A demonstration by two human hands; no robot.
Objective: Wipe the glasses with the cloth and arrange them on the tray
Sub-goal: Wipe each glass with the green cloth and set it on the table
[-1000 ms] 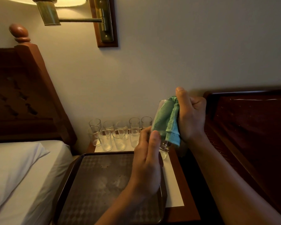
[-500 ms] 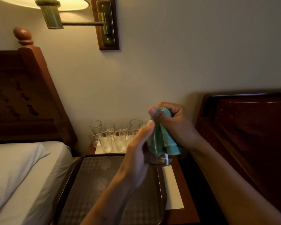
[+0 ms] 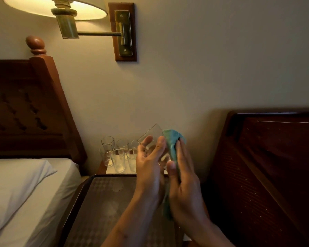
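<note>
Tilted from upright now, glass [image 3: 151,135] sits centre frame in gripping left hand [image 3: 148,170], right hand [image 3: 185,177] pinching cloth [image 3: 171,141] flat against it; tray [image 3: 96,202] bare, other glasses [image 3: 118,157] probably unwiped.

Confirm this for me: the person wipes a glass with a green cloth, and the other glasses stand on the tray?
No. The head view shows the other glasses standing behind the tray, on the bedside table; the rest is right.
</note>
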